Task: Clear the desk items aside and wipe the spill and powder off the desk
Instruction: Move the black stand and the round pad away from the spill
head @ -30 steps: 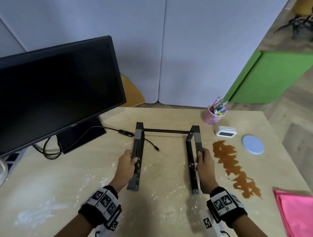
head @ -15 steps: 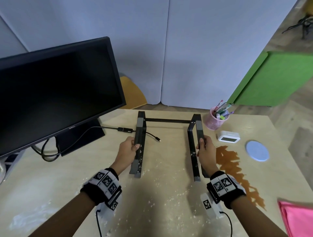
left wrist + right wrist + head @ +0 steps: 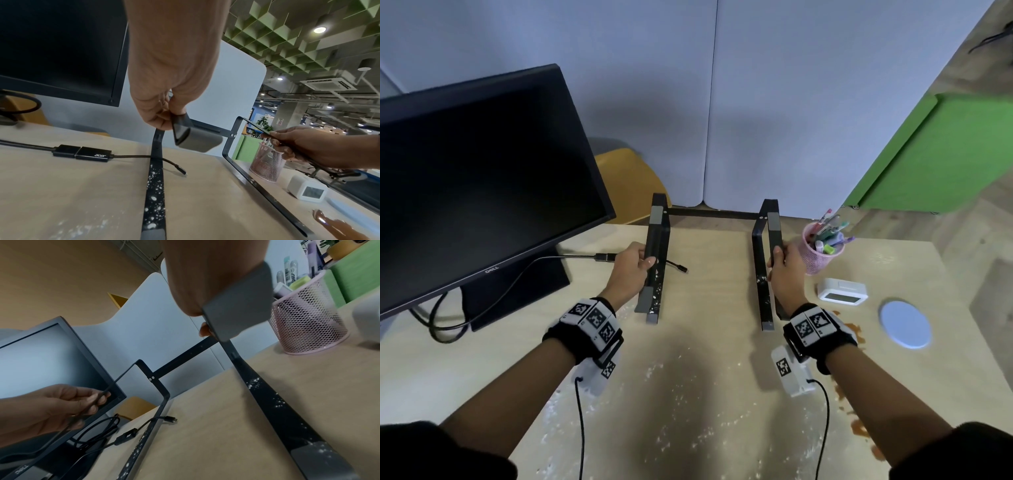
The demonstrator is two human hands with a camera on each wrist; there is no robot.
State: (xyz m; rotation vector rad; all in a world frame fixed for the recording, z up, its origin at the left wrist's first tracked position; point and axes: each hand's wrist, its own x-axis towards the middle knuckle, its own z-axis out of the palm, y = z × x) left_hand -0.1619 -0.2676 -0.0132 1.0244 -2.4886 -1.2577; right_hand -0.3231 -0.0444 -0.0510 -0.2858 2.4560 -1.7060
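Note:
A black metal laptop stand (image 3: 714, 213) sits at the far middle of the wooden desk (image 3: 709, 301), its back bar reaching the desk's far edge. My left hand (image 3: 631, 269) grips its left rail (image 3: 180, 128), and my right hand (image 3: 784, 270) grips its right rail (image 3: 236, 313). White powder (image 3: 688, 428) speckles the rails and the desk in front of me. A brown spill (image 3: 854, 387) runs along the right side, partly hidden by my right forearm.
A black monitor (image 3: 476, 178) stands at the left with a cable and adapter (image 3: 82, 153) lying under the left rail. A pink mesh pen cup (image 3: 822, 251), a white clock (image 3: 842, 291) and a pale blue coaster (image 3: 905, 323) sit at the right.
Both hands have pushed the laptop stand away from me toward the desk's far edge. The pink cloth at the right has left the head view.

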